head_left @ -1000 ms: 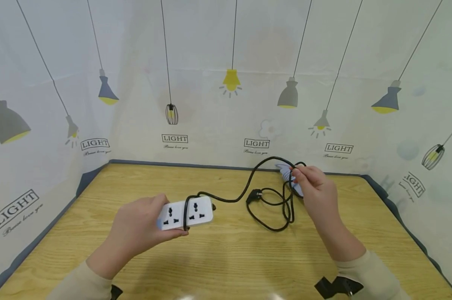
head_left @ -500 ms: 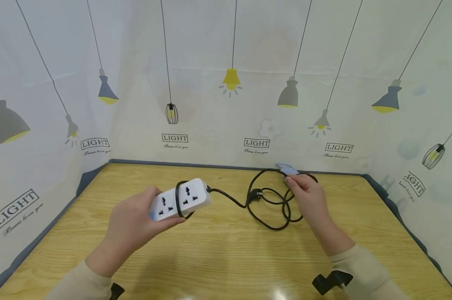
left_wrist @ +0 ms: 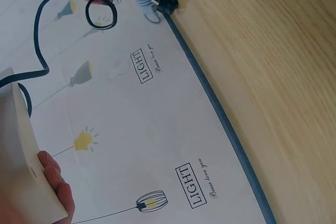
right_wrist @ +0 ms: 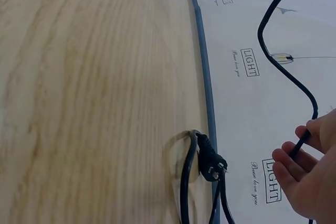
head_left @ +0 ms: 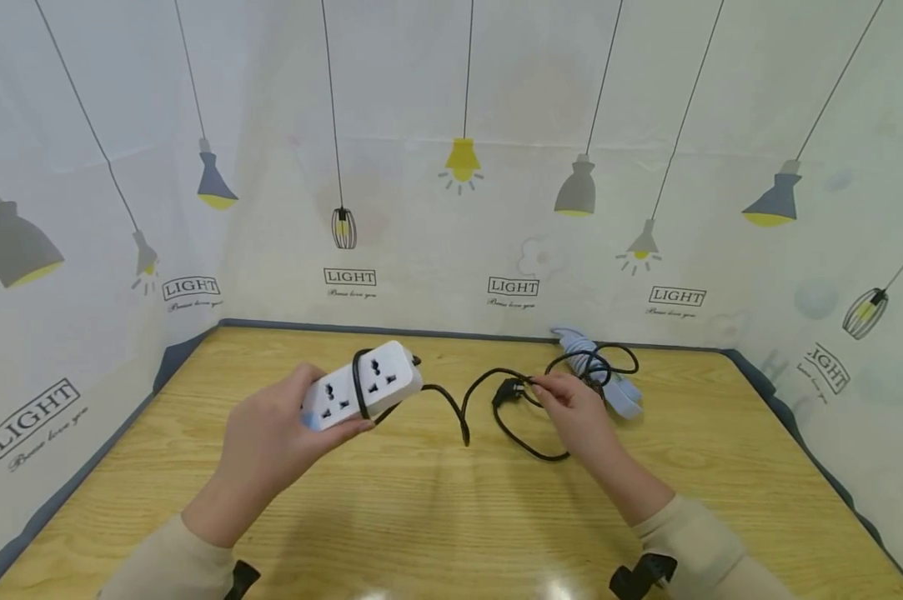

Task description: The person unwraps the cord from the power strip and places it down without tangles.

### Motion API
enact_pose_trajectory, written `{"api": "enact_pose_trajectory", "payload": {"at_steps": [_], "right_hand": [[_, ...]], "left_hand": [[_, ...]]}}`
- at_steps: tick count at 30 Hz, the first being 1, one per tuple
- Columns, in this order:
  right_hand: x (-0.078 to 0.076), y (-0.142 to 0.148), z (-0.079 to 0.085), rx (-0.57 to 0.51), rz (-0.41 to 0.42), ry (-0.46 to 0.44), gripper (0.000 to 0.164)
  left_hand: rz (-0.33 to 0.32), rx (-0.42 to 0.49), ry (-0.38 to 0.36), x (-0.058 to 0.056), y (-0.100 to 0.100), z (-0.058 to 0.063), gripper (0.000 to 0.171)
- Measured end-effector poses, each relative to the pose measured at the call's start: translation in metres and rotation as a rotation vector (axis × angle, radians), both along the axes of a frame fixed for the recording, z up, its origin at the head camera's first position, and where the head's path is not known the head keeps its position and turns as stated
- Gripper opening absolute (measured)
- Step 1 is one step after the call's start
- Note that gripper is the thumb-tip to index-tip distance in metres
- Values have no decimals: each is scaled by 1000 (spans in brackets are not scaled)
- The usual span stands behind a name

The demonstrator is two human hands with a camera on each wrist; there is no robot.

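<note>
In the head view my left hand grips a white power strip by its near end, tilted with its sockets up. One turn of black cord wraps around the strip's middle. From there the cord sags in a bend and runs right to my right hand, which pinches it between thumb and fingers. The black plug lies on the table just left of that hand, pins showing in the right wrist view, with loops of cord around it. The left wrist view has the strip's pale side with fingertips curled at its edge.
A light blue coiled object lies at the back right, partly under the cord loops. The wooden table ends at a blue-edged cloth backdrop printed with lamps. Dark wrist mounts sit on both sleeves.
My right hand has moved left and toward me with the cord, uncovering more of the light blue object. My left hand has tipped the power strip's far end upward.
</note>
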State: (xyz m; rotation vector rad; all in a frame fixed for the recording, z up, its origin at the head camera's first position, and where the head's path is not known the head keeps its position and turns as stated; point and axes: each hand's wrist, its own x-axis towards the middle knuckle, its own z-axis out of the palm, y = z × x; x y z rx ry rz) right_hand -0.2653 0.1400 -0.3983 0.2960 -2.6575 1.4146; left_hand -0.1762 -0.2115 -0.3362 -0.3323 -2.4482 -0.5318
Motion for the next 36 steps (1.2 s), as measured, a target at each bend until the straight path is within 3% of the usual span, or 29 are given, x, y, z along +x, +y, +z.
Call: {"api": "enact_pose_trajectory", "payload": {"at_steps": [12, 21, 36], "right_hand": [[5, -22, -9, -32, 45, -130, 33], [12, -28, -6, 32, 77, -138, 45], [53, -38, 41, -89, 149, 125, 37]], "left_hand": [[34, 9, -42, -6, 3, 0, 61], [41, 28, -58, -9, 8, 3, 61], [8, 82, -96, -17, 22, 2, 63]]}}
